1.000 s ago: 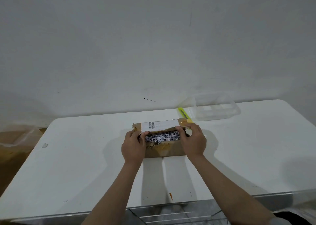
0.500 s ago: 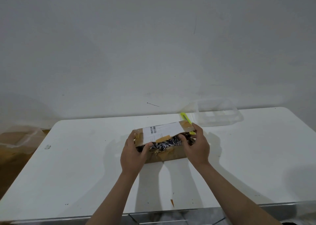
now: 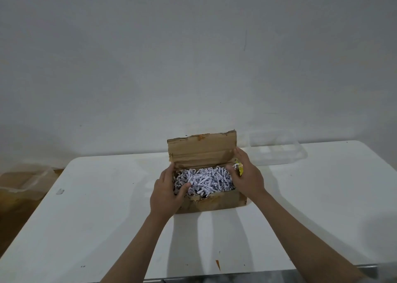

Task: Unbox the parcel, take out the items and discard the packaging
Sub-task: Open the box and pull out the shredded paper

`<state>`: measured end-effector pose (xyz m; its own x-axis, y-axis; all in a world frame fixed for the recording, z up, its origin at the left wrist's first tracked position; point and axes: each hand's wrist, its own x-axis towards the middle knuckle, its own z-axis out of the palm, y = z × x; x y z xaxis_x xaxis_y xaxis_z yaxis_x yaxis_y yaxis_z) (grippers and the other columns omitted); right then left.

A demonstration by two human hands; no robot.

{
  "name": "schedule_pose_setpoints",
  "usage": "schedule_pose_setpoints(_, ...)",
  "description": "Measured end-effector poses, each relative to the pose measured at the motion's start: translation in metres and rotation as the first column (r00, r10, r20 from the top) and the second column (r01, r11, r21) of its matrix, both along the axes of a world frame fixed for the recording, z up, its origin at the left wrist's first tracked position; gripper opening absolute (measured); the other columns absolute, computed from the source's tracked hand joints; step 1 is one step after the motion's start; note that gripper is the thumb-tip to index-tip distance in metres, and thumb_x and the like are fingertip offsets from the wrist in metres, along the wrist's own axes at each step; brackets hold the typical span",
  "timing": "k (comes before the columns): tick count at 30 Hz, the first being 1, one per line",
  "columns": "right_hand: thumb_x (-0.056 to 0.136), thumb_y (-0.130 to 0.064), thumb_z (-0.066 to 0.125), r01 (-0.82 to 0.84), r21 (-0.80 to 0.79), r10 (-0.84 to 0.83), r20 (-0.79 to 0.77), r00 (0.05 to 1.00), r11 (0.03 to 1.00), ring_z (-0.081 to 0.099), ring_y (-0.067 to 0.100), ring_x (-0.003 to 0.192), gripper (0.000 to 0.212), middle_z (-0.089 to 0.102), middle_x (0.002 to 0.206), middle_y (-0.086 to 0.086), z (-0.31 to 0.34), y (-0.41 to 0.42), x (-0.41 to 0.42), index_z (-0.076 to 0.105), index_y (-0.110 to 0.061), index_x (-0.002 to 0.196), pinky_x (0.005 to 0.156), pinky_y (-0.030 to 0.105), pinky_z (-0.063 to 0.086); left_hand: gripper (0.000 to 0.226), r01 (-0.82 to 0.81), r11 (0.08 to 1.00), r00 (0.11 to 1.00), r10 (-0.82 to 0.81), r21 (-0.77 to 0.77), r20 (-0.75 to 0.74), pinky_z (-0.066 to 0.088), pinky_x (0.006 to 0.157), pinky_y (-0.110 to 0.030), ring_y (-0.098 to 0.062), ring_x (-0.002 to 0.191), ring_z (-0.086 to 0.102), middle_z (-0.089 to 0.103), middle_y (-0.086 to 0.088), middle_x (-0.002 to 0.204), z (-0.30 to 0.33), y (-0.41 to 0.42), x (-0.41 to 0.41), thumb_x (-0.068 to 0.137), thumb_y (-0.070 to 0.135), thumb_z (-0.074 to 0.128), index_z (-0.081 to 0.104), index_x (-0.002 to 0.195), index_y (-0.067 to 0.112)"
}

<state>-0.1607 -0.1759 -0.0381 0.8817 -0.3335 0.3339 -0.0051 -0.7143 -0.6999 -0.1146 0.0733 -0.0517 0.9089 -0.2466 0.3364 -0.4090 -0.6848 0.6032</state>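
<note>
Cardboard parcel (image 3: pixel 211 203) at mid-table (image 3: pixel 322 207), long axis running left to right, lid flap (image 3: pixel 203 151) standing upright at the far side. Shredded paper (image 3: pixel 204 180) fills the open top and hides any items beneath. Left hand (image 3: pixel 166 193) rests at the left end, thumb lying on the shreds, fingers relaxed and clasping nothing. Right hand (image 3: pixel 247 175) rests at the right end, fingers straight against the flap's edge, likewise unclenched. Both hands flank the filling; the left appears nearer to it. Filling must probably be lifted first. A clear plastic tray (image 3: pixel 279 151) sits behind right; a yellow object (image 3: pixel 240 168) shows beside the right hand.
</note>
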Motion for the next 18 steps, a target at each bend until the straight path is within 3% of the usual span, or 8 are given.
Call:
schedule_pose_setpoints(2,0.09,-0.044,0.055,-0.014,0.004,0.015,-0.079,0.997,1.0,0.066,0.029,0.089,0.064,0.067,0.114,0.015,0.001,-0.003,0.006,0.027,-0.027,0.144,0.071,0.042,0.055,0.076,-0.011,0.997,0.999,0.007,0.08,0.049,0.052,0.077,-0.036,-0.024,0.113,0.055,0.051,-0.003,0.131,0.003,-0.001,0.004,0.079,0.068,0.044,0.041,0.138,0.02)
schedule_pose_setpoints(4,0.09,-0.049,0.051,-0.034,-0.005,0.033,-0.154,0.988,0.999,0.065,0.025,0.081,0.063,0.067,0.111,0.015,-0.001,-0.005,0.01,0.024,-0.032,0.145,0.071,0.043,0.055,0.071,-0.042,0.987,0.994,0.026,0.156,0.106,0.052,0.071,-0.039,-0.027,0.107,0.057,0.053,-0.007,0.124,0.006,-0.004,0.008,0.078,0.067,0.044,0.048,0.131,0.02)
schedule_pose_setpoints(6,0.09,-0.05,0.05,-0.042,-0.014,0.038,-0.21,0.977,0.999,0.064,0.02,0.076,0.063,0.067,0.114,0.008,-0.005,-0.005,0.013,0.025,-0.032,0.145,0.071,0.04,0.054,0.067,-0.047,0.976,0.99,0.016,0.214,0.143,0.047,0.082,-0.045,-0.027,0.109,0.056,0.051,-0.005,0.128,0.009,-0.006,0.013,0.078,0.067,0.042,0.05,0.129,0.023)
schedule_pose_setpoints(8,0.09,-0.05,0.05,-0.027,-0.017,0.022,-0.233,0.972,1.0,0.062,0.016,0.078,0.062,0.066,0.113,-0.004,-0.01,-0.005,0.014,0.028,-0.03,0.145,0.071,0.035,0.052,0.067,0.016,0.965,0.994,-0.043,0.261,0.096,0.033,0.102,-0.054,-0.023,0.126,0.045,0.042,0.001,0.143,0.007,-0.008,0.018,0.08,0.068,0.037,0.043,0.134,0.029)
schedule_pose_setpoints(11,0.089,-0.05,0.049,0.004,-0.064,-0.017,-0.207,0.978,0.998,0.054,0.021,0.091,0.055,0.066,0.088,-0.002,-0.014,-0.004,0.011,0.04,-0.026,0.138,0.071,0.034,0.045,0.076,0.11,0.955,0.994,-0.111,0.276,-0.011,0.013,0.111,-0.059,-0.018,0.141,0.025,0.032,0.006,0.151,0.0,-0.01,0.021,0.079,0.071,0.027,0.035,0.142,0.029)
schedule_pose_setpoints(15,0.084,-0.051,0.045,0.005,-0.193,-0.032,-0.138,0.99,0.981,0.049,0.028,0.106,0.056,0.067,0.109,-0.001,-0.014,-0.002,0.01,0.051,-0.02,0.13,0.085,0.042,0.044,0.068,0.118,0.983,0.993,-0.119,0.144,-0.001,0.032,0.105,-0.056,-0.022,0.128,0.041,0.051,0.003,0.133,-0.008,-0.01,0.028,0.083,0.065,0.035,0.048,0.134,0.022)
schedule_pose_setpoints(18,0.085,-0.046,0.046,-0.056,-0.037,0.05,-0.15,0.987,0.998,0.046,0.025,0.116,0.055,0.06,0.123,0.003,-0.015,-0.005,0.012,0.05,-0.016,0.131,0.097,0.045,0.041,0.063,0.139,0.989,0.99,-0.139,0.039,-0.003,0.038,0.1,-0.045,-0.02,0.117,0.046,0.057,0.0,0.121,-0.012,-0.011,0.034,0.086,0.059,0.038,0.054,0.128,0.016)
